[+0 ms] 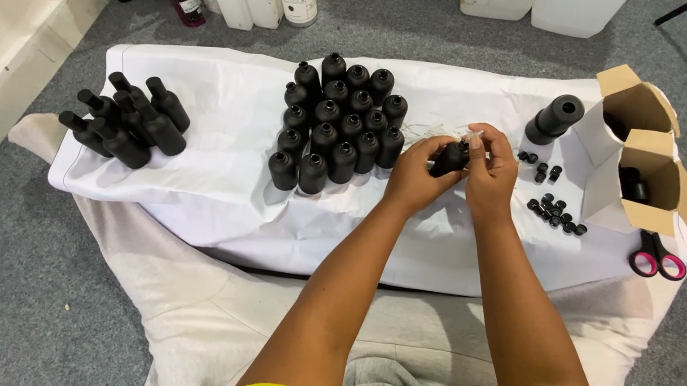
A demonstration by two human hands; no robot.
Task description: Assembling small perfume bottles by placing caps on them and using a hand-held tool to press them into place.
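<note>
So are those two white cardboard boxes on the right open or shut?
Open: both white cardboard boxes have brown flaps folded up, with dark contents showing inside.

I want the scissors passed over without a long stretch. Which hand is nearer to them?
Right. The right hand is at the held black bottle, on the side toward the scissors; the left hand is on the bottle's far side from them.
</note>
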